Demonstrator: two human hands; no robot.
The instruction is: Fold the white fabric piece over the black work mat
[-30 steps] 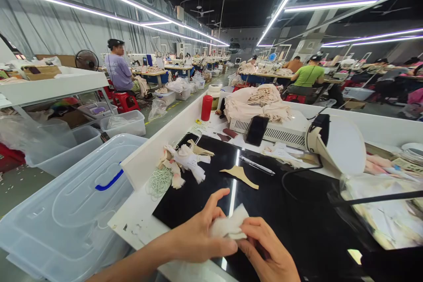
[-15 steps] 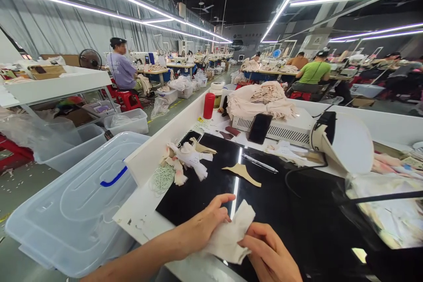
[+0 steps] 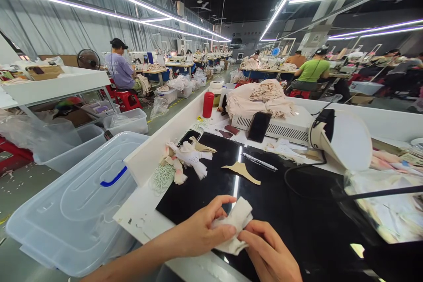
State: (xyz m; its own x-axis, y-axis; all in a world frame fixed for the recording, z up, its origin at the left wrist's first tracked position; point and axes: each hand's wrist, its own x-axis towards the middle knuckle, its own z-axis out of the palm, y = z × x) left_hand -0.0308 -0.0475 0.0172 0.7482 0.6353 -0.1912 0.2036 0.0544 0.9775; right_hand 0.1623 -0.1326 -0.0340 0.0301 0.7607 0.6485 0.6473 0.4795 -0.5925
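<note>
My left hand (image 3: 201, 229) and my right hand (image 3: 269, 253) both pinch a small white fabric piece (image 3: 236, 224) at the near edge of the glossy black worktop (image 3: 291, 211). The left thumb and fingers close on its left side, and the right fingers grip it from below on the right. The piece is partly folded between them. Further back on the black surface lie a beige cut shape (image 3: 241, 172), a pen (image 3: 259, 162) and a heap of white lace scraps (image 3: 187, 158).
A clear plastic bin lid with a blue handle (image 3: 82, 202) sits left of the table. A white lamp head (image 3: 343, 139), a phone (image 3: 259, 126), a red bottle (image 3: 208, 104) and piled beige fabric (image 3: 261, 99) stand behind. Other workers (image 3: 120, 70) sit at distant tables.
The fabric piece was spread wider half a second ago and is now folded smaller between both hands. The hands stayed at the table's near edge.
</note>
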